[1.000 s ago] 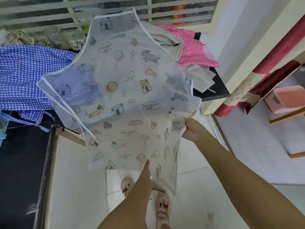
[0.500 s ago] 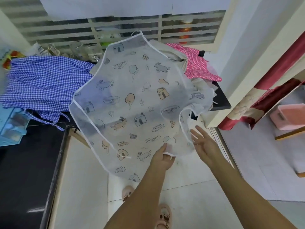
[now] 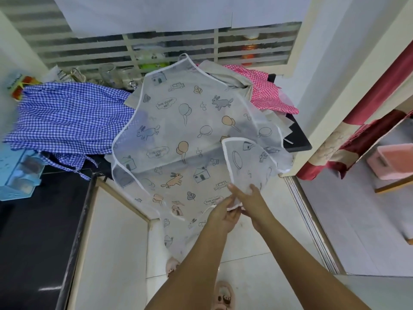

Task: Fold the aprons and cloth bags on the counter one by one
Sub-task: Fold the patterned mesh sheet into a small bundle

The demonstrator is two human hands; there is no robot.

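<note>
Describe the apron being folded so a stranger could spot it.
On the black counter under the slatted window, one apron hangs over the front edge. Unlike the blue gingham and pink gingham beside it, it is translucent white with rabbits, houses and balloons.

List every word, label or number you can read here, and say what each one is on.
"Happy and": likely reading, seen upside down, inside the cloud prints repeated across the translucent apron. The second line under it is too small to read.
Green label on the package at far left: it has lettering, but too blurred to read.
Nothing else legible.
</note>
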